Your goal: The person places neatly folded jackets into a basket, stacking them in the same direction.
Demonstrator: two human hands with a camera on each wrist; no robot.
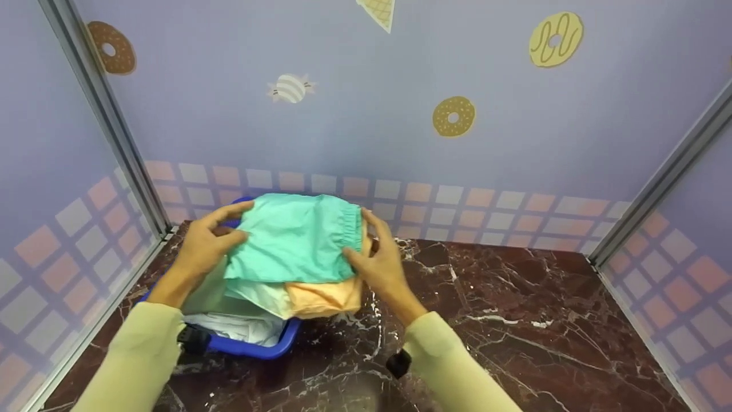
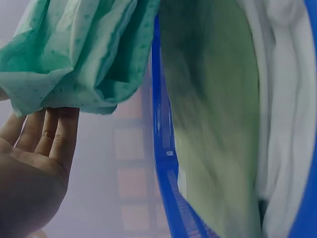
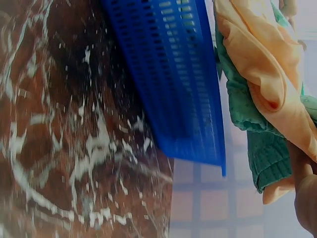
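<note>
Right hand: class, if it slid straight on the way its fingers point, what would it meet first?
Probably the wall's tiled band; the right hand, gripping the green garment, points there, though depth is unclear.

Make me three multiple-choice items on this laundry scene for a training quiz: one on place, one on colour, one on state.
1. Where does the blue slatted plastic basket stand?
A. left part of the dark red marble counter
B. right corner
C. the floor

2. What colour is the top folded garment?
A. purple
B. mint green
C. black

3. What are the left hand and right hand doing?
A. hanging idle
B. lifting the basket
C. holding the top garment's two sides

Answers: 1 A, the basket sits by the left wall; 2 B, mint cloth tops the pile; 3 C, fingers lie on both edges.
</note>
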